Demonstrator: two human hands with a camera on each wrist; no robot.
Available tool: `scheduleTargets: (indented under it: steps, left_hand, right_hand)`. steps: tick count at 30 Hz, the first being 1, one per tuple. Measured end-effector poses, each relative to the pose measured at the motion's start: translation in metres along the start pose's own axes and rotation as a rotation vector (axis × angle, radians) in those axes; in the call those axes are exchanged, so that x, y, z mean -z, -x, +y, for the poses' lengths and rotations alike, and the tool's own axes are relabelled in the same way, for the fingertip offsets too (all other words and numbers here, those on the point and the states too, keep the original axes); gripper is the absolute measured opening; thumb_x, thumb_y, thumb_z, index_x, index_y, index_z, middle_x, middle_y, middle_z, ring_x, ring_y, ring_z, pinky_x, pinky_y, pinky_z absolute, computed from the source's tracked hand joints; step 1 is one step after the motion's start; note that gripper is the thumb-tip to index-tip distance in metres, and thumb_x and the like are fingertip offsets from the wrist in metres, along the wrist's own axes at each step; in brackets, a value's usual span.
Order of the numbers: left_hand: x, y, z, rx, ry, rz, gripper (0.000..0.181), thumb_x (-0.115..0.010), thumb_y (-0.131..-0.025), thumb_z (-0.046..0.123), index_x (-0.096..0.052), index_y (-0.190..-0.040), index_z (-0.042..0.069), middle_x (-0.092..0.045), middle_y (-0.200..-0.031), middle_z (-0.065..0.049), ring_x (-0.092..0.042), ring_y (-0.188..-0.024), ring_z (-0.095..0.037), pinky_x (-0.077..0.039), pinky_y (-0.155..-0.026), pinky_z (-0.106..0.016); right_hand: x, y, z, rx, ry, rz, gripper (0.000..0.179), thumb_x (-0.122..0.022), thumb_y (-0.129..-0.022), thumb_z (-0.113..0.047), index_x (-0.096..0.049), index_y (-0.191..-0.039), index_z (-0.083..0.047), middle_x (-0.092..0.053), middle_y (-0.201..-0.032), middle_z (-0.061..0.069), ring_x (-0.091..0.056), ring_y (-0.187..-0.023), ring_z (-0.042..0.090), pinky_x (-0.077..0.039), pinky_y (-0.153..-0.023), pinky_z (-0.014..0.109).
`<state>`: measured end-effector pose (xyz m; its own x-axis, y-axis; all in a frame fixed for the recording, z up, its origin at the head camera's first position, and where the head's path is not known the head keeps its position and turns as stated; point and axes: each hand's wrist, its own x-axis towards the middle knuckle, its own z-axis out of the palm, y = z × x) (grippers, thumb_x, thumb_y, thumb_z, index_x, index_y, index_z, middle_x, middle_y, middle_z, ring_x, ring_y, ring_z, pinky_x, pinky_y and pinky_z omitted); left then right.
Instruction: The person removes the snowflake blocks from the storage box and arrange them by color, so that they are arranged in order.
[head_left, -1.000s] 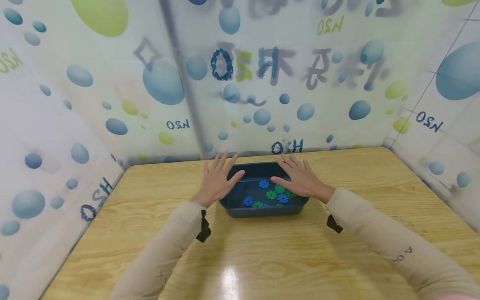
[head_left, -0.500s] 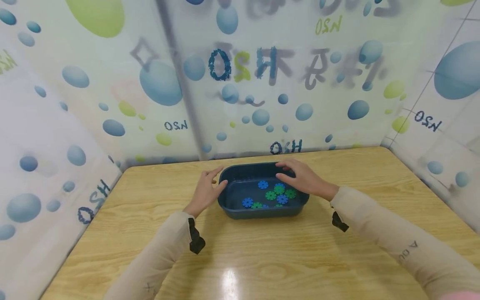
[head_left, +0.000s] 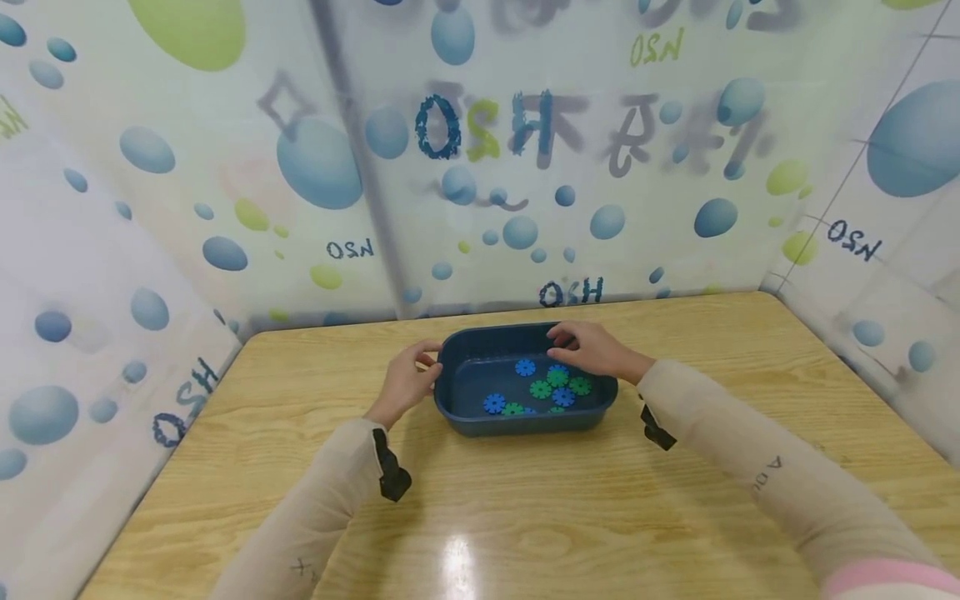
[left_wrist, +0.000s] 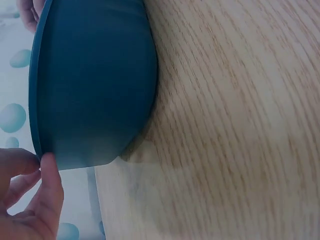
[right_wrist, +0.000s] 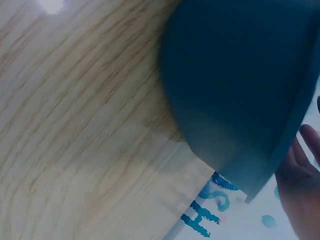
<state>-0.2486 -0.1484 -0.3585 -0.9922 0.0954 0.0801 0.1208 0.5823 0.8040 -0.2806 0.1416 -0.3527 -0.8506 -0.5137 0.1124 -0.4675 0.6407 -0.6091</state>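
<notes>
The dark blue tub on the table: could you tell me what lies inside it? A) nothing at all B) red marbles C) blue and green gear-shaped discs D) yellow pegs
C: in the head view, blue and green gear-shaped discs lie on the floor of the dark blue tub, while the left hand and right hand hold its rim.

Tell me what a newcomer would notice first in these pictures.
The eye goes first to the dark blue plastic tub at the far middle of the pale wooden table, with small blue and green gear-shaped plastic pieces lying in it. The left hand pinches its left rim and the right hand grips its far right rim. Behind stands a white curtain printed with blue and green bubbles.
</notes>
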Motion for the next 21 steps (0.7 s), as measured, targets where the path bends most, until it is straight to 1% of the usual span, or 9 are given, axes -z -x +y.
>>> scheduleTargets:
  steps: [3, 8, 10, 13, 16, 21]
  left_hand:
    - [0.001, -0.001, -0.002, 0.035, 0.056, -0.023, 0.034, -0.053, -0.086, 0.001, -0.051, -0.120, 0.000, -0.051, -0.094, -0.019, -0.059, -0.071, -0.024, -0.053, -0.060, -0.039]
    - [0.004, -0.003, -0.004, 0.092, 0.130, -0.056, 0.037, -0.053, -0.087, 0.002, -0.048, -0.124, 0.002, -0.050, -0.100, -0.020, -0.059, -0.072, -0.022, -0.053, -0.061, -0.038]
    - [0.005, -0.004, -0.004, 0.113, 0.153, -0.070, 0.038, -0.052, -0.087, 0.002, -0.047, -0.125, 0.001, -0.049, -0.103, -0.020, -0.060, -0.073, -0.021, -0.054, -0.060, -0.037]
    - [0.007, -0.005, -0.004, 0.133, 0.183, -0.088, 0.039, -0.052, -0.088, 0.002, -0.045, -0.126, 0.001, -0.047, -0.106, -0.021, -0.061, -0.076, -0.023, -0.054, -0.060, -0.035]
    - [0.007, -0.005, -0.005, 0.142, 0.194, -0.097, 0.038, -0.052, -0.088, 0.003, -0.045, -0.126, 0.001, -0.047, -0.107, -0.021, -0.061, -0.081, -0.026, -0.054, -0.060, -0.033]
    - [0.006, -0.006, -0.006, 0.145, 0.199, -0.090, 0.037, -0.053, -0.088, 0.003, -0.048, -0.125, 0.001, -0.047, -0.106, -0.020, -0.061, -0.082, -0.028, -0.054, -0.059, -0.032]
  right_hand:
    - [-0.002, -0.004, 0.001, -0.043, -0.034, -0.026, 0.038, -0.055, -0.088, -0.017, -0.049, -0.117, 0.007, -0.056, -0.106, 0.021, -0.057, -0.093, 0.030, -0.048, -0.078, 0.039]
    - [-0.005, -0.010, 0.001, -0.145, -0.162, -0.080, 0.041, -0.055, -0.088, -0.016, -0.046, -0.120, 0.008, -0.053, -0.109, 0.023, -0.057, -0.091, 0.029, -0.051, -0.071, 0.033]
    - [-0.006, -0.012, 0.000, -0.188, -0.201, -0.101, 0.042, -0.055, -0.088, -0.015, -0.044, -0.122, 0.008, -0.052, -0.110, 0.023, -0.056, -0.091, 0.028, -0.051, -0.070, 0.033]
    - [-0.008, -0.013, -0.002, -0.239, -0.196, -0.133, 0.043, -0.055, -0.089, -0.017, -0.043, -0.123, 0.007, -0.052, -0.112, 0.022, -0.055, -0.094, 0.028, -0.051, -0.072, 0.034]
    - [-0.009, -0.014, -0.003, -0.279, -0.160, -0.163, 0.044, -0.055, -0.088, -0.017, -0.044, -0.124, 0.006, -0.051, -0.114, 0.022, -0.053, -0.098, 0.029, -0.049, -0.076, 0.035]
    - [-0.011, -0.016, -0.002, -0.309, -0.122, -0.210, 0.044, -0.058, -0.086, -0.019, -0.048, -0.122, 0.005, -0.051, -0.115, 0.021, -0.049, -0.105, 0.030, -0.045, -0.083, 0.038]
